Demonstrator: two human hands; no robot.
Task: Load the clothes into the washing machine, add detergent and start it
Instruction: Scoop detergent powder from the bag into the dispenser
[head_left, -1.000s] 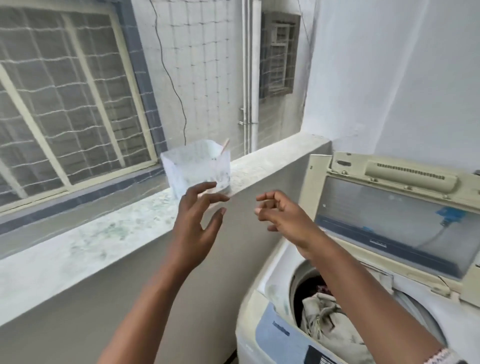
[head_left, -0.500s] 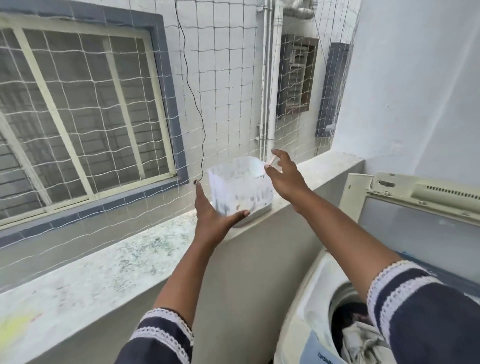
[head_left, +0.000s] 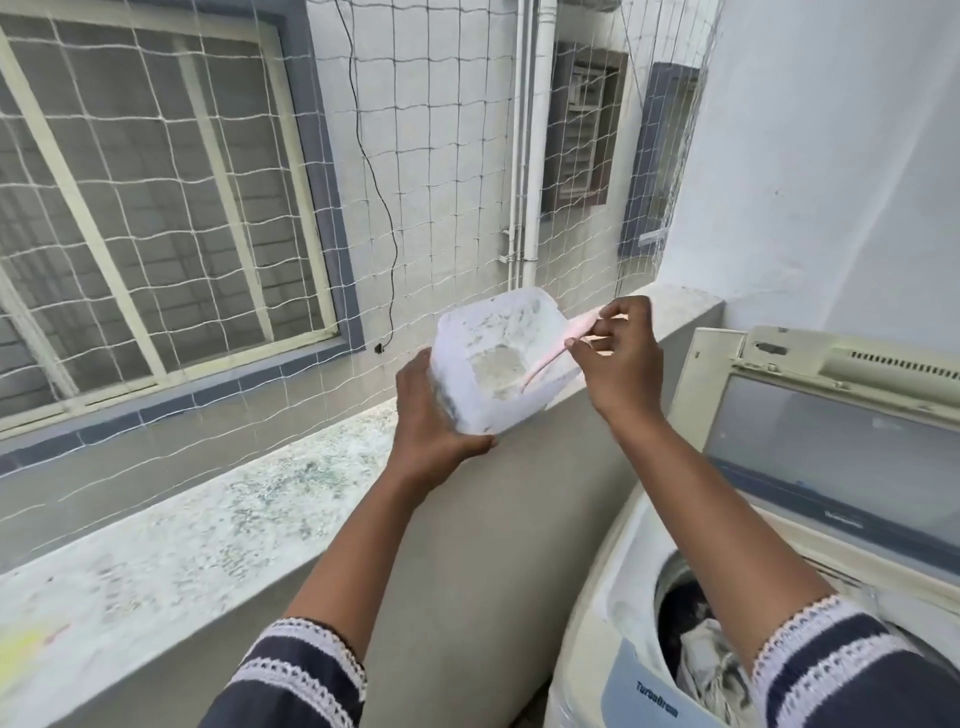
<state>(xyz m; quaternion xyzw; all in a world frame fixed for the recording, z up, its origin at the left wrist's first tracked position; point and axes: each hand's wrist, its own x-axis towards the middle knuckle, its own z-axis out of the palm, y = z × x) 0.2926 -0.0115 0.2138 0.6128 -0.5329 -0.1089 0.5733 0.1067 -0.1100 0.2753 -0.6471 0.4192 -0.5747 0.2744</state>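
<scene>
My left hand grips a white translucent detergent tub from below and the side, lifted off the ledge and tilted toward me. Powder clings to its inside. My right hand pinches the handle of a pink spoon whose tip reaches down into the tub. At the lower right stands the top-loading washing machine with its lid raised. Clothes lie in its drum, partly hidden by my right arm.
A speckled stone ledge runs along the left under a white safety net. Behind the net are a window and drain pipes. A white wall rises behind the machine.
My left hand has lifted the tub off the ledge and tipped it toward me. My right hand has taken hold of the pink spoon in it.
</scene>
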